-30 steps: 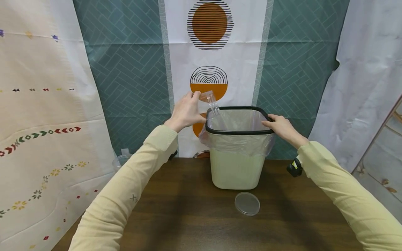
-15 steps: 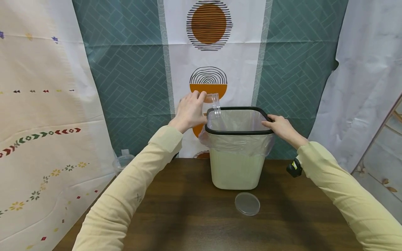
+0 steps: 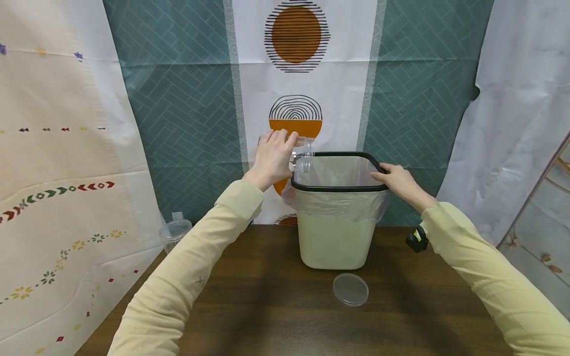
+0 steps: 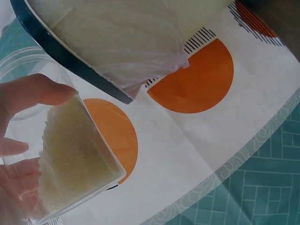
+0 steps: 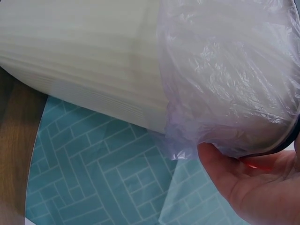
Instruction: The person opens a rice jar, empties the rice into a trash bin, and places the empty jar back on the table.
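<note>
My left hand grips a clear, rigid jar beside the left rim of the bin. Its long axis lies nearly level, the round threaded mouth pointing right, over the opening; pale stuff (grain or powder, I can't tell) sits inside its squarish body. My right hand holds the black rim, above the crinkled, filmy liner.

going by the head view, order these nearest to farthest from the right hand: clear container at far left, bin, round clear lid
1. Bin: nearest, its right rim held by the right hand.
2. Round clear lid: in front of the bin.
3. Clear container: far left, partly behind the left sleeve.
</note>
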